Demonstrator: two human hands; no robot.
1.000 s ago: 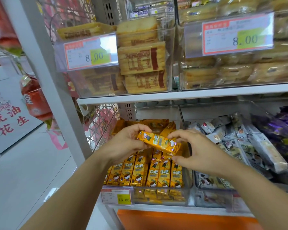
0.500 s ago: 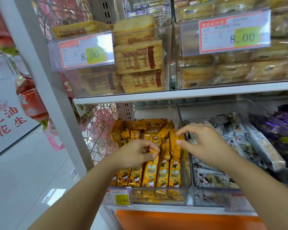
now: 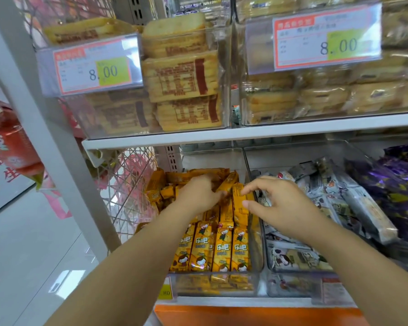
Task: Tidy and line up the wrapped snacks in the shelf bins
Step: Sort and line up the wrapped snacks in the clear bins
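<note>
Your left hand (image 3: 198,194) pressed flat on the yellow snacks (image 3: 239,201); your right hand (image 3: 278,203) hung open. They looked light and slippery, so hold the middle.

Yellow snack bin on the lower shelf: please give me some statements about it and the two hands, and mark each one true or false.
1. Both hands are over the yellow snack bin. True: the left hand and the right hand reach into its back part.
2. The front row of yellow packs stands lined up. True.
3. The right hand holds a grey pack. False: its fingers are spread near an upright yellow pack, and it holds nothing.
4. The grey packs lie to the left of the yellow bin. False: they are in the bin on its right.
5. The price tag above reads 8.00. True.
</note>
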